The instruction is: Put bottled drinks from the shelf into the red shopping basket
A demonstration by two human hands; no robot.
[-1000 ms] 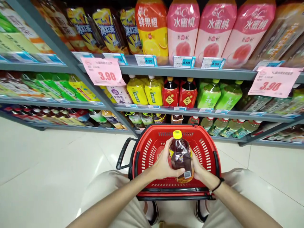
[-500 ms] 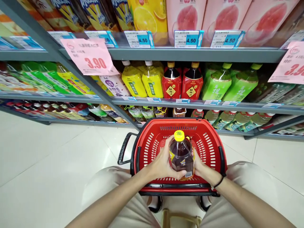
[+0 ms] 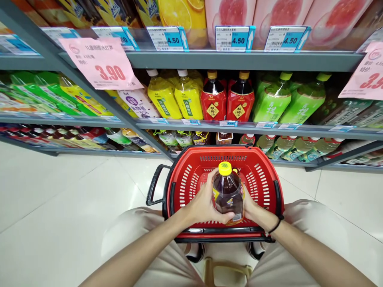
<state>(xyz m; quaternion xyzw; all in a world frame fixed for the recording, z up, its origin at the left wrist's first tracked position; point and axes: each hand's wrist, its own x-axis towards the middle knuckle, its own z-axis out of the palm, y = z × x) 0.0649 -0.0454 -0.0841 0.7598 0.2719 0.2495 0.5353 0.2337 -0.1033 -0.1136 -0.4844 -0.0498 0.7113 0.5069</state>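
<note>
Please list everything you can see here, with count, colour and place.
large bottle: 1, amber with yellow cap, held over the basket
shopping basket: 1, red with black handle, under the hands
peach drink bottles: 3, pink, top shelf
yellow bottles: 2, yellow, middle shelf
red-labelled bottles: 2, red and dark, middle shelf
green bottles: 2, green, middle shelf
small bottles: many, mixed colours, lowest shelf
price signs: 2, pink, on the shelves
shelving: 1, grey, ahead
floor tiles: many, white, below
shorts: 1 pair, beige, below the arms
left hand: 1, bottle's left side
right hand: 1, bottle's right side, black wristband

Bottle (image 3: 228,192) label half hidden behind fingers (image 3: 225,217)
</note>
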